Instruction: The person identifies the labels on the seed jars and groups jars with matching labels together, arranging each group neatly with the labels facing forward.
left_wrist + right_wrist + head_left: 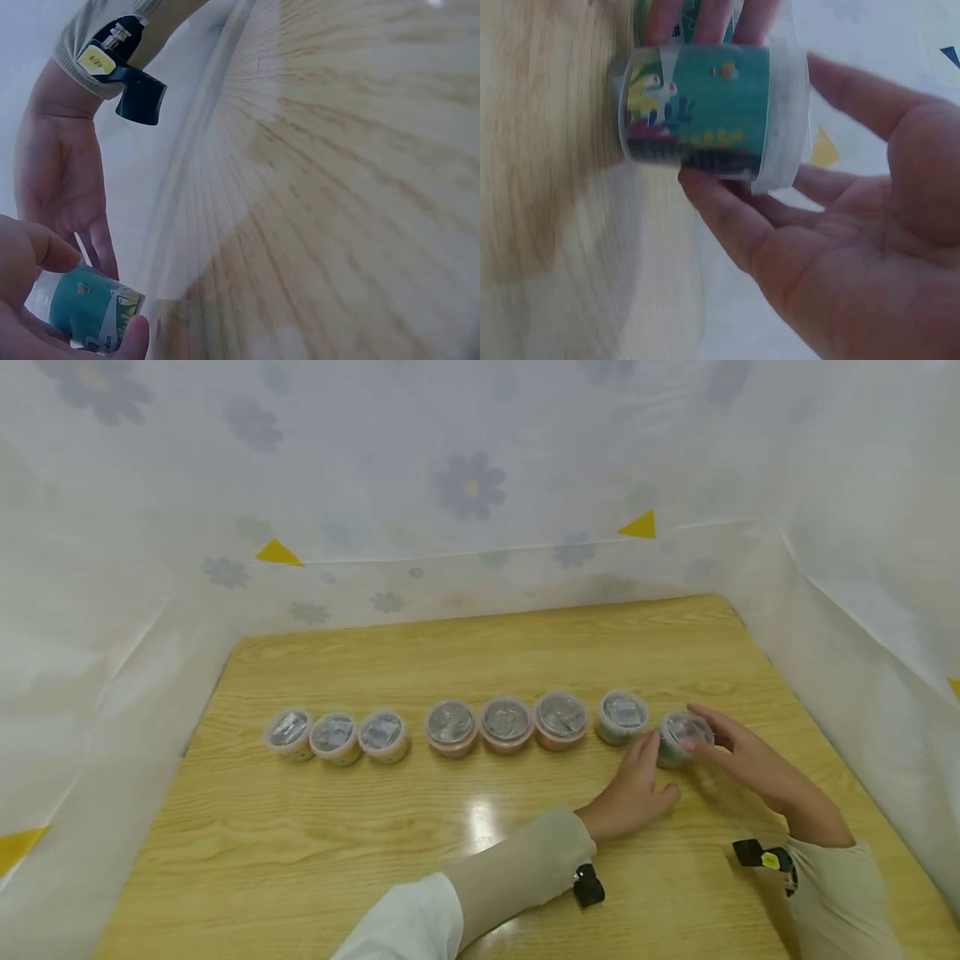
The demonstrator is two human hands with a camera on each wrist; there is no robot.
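Observation:
A small lidded tub with a teal wrapper [672,753] stands at the right end of a row on the wooden table. My right hand [757,770] grips its right side, thumb and fingers around the lid edge and wall. My left hand [628,795] is at its left side, the fingers extended between it and a second green tub [622,718]. In the right wrist view, the teal tub [705,112] shows a printed picture and a clear lid, with left fingers [712,19] behind it. In the left wrist view, the left thumb and a finger lie beside the tub [86,307].
Left of the green tubs stand three pinkish-red tubs [507,724], then three smaller pale orange tubs [335,739], all lidded. White flowered sheeting [472,485] surrounds the wooden table [337,868], with yellow triangles [277,553] on it.

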